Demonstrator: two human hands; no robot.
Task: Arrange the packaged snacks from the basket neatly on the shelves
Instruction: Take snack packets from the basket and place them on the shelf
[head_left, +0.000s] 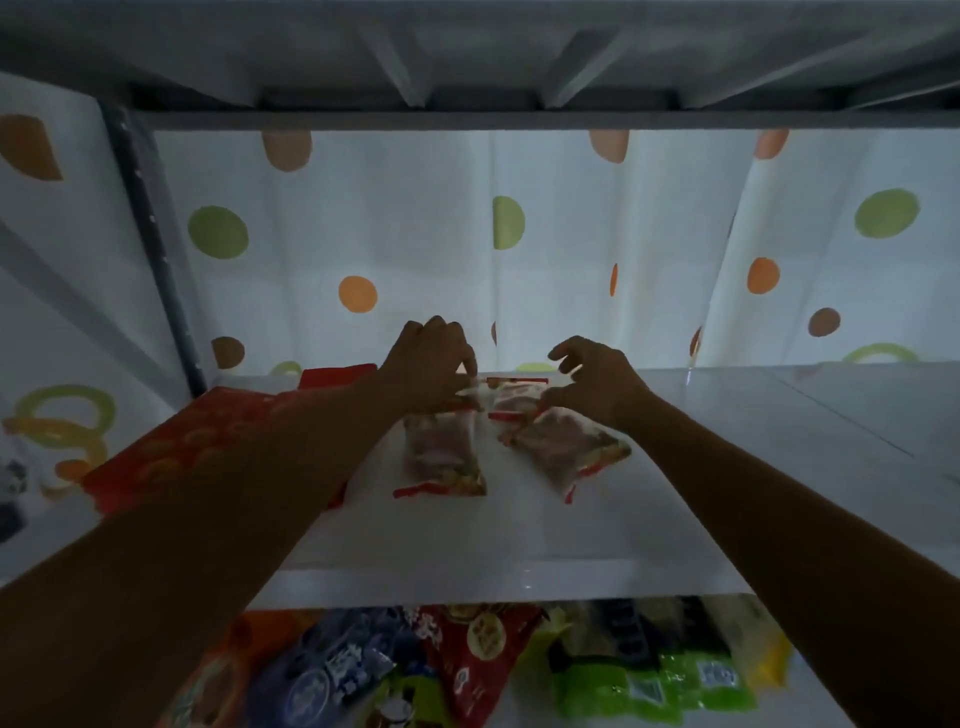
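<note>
Head view, dim light. My left hand (431, 364) reaches deep over the white shelf board (675, 519). Its fingers are curled together, thumb and fingertips pinching the far top edge of the left clear plastic snack packet with red trim (447, 457). That packet lies flat on the board, long side pointing away from me.

My right hand (595, 387) is near it on the right, fingers apart and half curled like a claw, clamped on nothing I can see. The thumb tip sits at the top corner of the right clear plastic snack packet with red trim (563, 449); too dark to call contact. This packet lies flat but skewed, near end swung to the right, apart from the left one. A third red-trimmed packet (514, 387) lies further back between my hands, mostly hidden.

A large flat red snack bag with orange print (208, 441) lies on the board left of the packets, partly under my left forearm.

Behind the board hangs a white curtain with green, orange and brown dots (415, 234). The grey underside of the upper shelf (467, 52) is above, and a dark metal upright post (156, 249) stands back left.

Below the board's front edge is a jumble of packs: a blue-and-white pack (332, 670), a red pack with a round biscuit picture (480, 649), and a bright green pack (649, 686). Their container is out of sight.
</note>
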